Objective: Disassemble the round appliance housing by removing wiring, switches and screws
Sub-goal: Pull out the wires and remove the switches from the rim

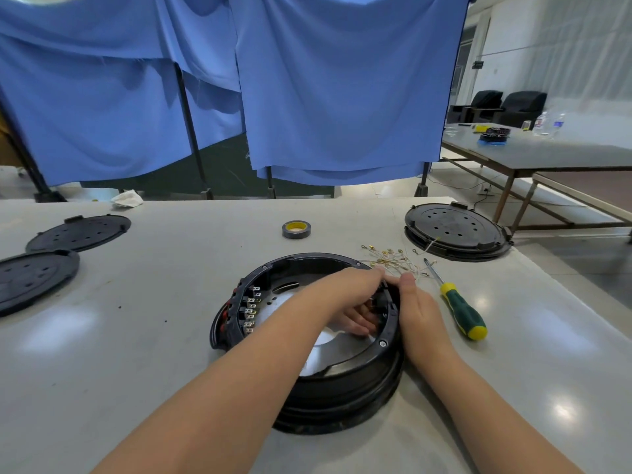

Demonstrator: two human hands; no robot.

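The round black housing (307, 381) lies open side up in front of me, a shiny metal plate in its bottom. A row of switches with metal tabs (251, 311) lines its inner left wall. My left hand (355, 299) reaches across into the right side of the housing, its fingers curled round a small dark part at the inner wall. My right hand (419, 309) lies against the outer right rim, thumb pressing on the rim's top. A heap of removed white wires with brass terminals (396, 260) lies just beyond the hands.
A green and yellow screwdriver (458, 302) lies right of the housing. A tape roll (296, 229) sits behind it. Another black round housing (455, 230) stands at the back right, two black perforated discs (78, 232) at the left. The table edge runs along the right.
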